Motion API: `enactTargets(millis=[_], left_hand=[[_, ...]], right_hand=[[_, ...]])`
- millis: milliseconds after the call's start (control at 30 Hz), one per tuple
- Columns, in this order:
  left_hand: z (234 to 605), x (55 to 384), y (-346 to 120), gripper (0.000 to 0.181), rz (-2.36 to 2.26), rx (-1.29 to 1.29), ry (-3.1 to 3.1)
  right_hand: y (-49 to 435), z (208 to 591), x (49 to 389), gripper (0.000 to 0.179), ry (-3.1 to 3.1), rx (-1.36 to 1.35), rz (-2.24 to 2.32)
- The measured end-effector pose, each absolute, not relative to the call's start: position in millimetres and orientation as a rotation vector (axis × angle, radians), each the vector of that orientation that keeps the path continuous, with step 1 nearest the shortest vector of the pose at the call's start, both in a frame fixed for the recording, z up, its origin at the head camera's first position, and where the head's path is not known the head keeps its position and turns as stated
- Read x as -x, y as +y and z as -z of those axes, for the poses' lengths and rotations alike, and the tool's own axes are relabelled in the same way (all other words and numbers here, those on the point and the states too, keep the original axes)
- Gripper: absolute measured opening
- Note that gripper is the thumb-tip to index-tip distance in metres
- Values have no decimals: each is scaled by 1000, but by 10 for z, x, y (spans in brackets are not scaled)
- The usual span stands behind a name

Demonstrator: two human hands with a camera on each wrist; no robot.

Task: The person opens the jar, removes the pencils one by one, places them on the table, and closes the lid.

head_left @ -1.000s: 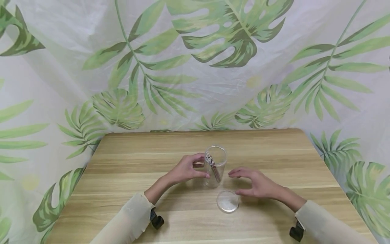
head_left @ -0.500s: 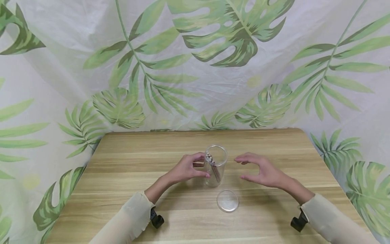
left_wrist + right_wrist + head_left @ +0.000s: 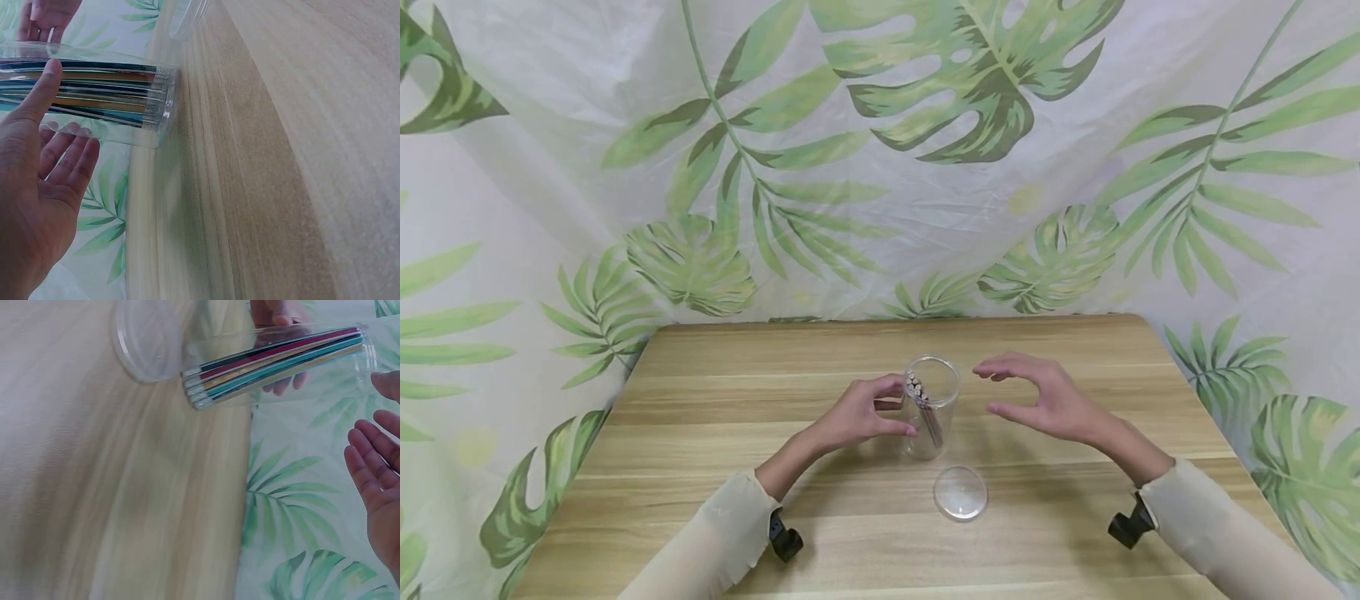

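Observation:
A tall clear plastic jar (image 3: pixel 947 423) stands upright on the table with its top uncovered. Inside it leans a bundle of several coloured pencils (image 3: pixel 281 362), dark, red, teal and tan, with silvery lower ends. My left hand (image 3: pixel 853 417) holds the jar from the left, thumb on the near side and fingers round the far side. To the right of the jar, my right hand (image 3: pixel 1056 400) is raised and touches nothing, its thumb and fingers spread apart towards the jar's rim. A round clear lid (image 3: pixel 961 493) lies on the table just in front of the jar.
The wood-grain table (image 3: pixel 737 367) has rounded back corners. Behind it hangs a pale curtain (image 3: pixel 925 225) printed with green leaves. Both wrists carry a small black camera (image 3: pixel 786 543) below the pale sleeves.
My right hand has drawn back to the right from beside the lid and risen to the level of the jar's rim. The left hand, jar and lid have stayed in place.

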State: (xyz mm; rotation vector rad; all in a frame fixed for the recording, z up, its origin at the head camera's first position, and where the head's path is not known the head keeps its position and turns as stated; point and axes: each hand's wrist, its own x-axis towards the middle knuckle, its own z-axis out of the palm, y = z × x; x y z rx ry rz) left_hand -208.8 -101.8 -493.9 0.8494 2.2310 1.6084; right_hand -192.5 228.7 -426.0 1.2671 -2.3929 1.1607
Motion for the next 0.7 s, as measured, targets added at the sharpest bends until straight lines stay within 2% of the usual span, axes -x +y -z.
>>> enactTargets(millis=[700], left_hand=[[4910,2084,-1016,61,-1586,-858,2255]], right_hand=[[2067,3888,2010,45,-2358,-1346,-1150]])
